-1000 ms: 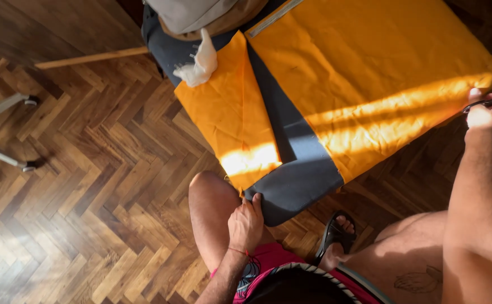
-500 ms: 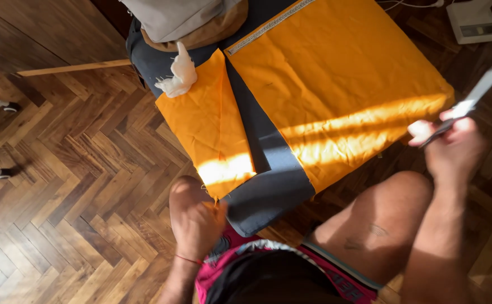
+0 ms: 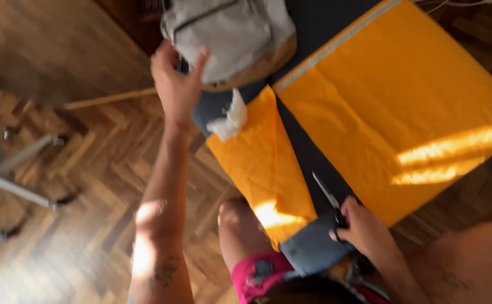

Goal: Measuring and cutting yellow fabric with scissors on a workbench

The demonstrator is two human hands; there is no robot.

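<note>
Reaching up since a moment ago, the left hand now spreads open fingers against the grey backpack at the table's far edge. The right hand has come down, closed around scissors on the dark surface between two orange fabric pieces. A white crumpled scrap lies near the backpack; a chair base stands left.

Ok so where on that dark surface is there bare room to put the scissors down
A bare dark strip runs between the narrow orange piece and the big orange sheet; the scissors in the right hand already lie at its near end. The far end is crowded: grey backpack, left hand reaching to it, crumpled white scrap.
</note>
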